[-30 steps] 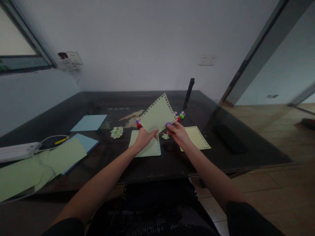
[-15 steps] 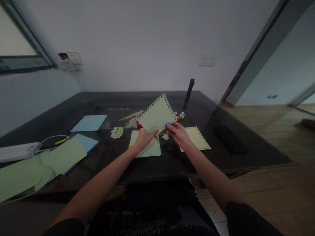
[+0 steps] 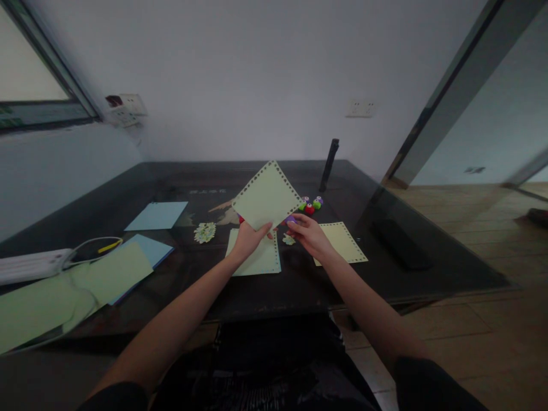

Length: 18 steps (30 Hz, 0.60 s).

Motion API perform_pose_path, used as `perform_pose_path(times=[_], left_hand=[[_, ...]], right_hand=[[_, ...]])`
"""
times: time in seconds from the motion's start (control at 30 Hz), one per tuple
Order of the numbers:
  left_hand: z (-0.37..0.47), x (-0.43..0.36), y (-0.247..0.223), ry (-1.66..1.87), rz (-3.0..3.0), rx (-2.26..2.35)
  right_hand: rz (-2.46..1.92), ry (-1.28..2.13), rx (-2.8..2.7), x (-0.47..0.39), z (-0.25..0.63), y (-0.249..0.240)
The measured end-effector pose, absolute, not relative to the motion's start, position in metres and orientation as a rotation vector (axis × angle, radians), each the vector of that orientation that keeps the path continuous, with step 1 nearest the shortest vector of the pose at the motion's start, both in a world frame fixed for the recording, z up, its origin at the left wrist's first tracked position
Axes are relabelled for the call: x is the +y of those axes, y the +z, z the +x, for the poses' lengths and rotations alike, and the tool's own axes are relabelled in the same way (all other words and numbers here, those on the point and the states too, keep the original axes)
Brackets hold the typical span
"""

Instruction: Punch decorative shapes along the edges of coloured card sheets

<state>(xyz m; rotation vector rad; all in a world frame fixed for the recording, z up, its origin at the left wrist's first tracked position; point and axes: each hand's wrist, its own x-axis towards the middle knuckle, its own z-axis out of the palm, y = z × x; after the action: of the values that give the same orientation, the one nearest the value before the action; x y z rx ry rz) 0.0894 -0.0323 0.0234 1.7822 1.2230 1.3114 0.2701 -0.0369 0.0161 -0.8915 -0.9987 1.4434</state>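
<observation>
Punched green paper swings round in the air above the dark glass table: half a second ago its punched corner pointed up and right, now it stands as a diamond, shifted a little left. Left hand pinches its bottom corner between thumb and fingers and does the turning. Right hand has come off the sheet's edge and closes round a small purple craft punch just beside it. My read: a fresh edge is being lined up. Behind, more little punches wait; a yellow punched sheet lies flat.
</observation>
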Motion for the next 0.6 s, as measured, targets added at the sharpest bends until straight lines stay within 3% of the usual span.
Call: perform_pose_path(times=[0.6], left_hand=[[0.0853, -0.0272, 0.02, 1.349, 1.675, 1.241]], right_hand=[[-0.919, 1.297, -1.018, -0.0369, 0.2762, 0.0252]])
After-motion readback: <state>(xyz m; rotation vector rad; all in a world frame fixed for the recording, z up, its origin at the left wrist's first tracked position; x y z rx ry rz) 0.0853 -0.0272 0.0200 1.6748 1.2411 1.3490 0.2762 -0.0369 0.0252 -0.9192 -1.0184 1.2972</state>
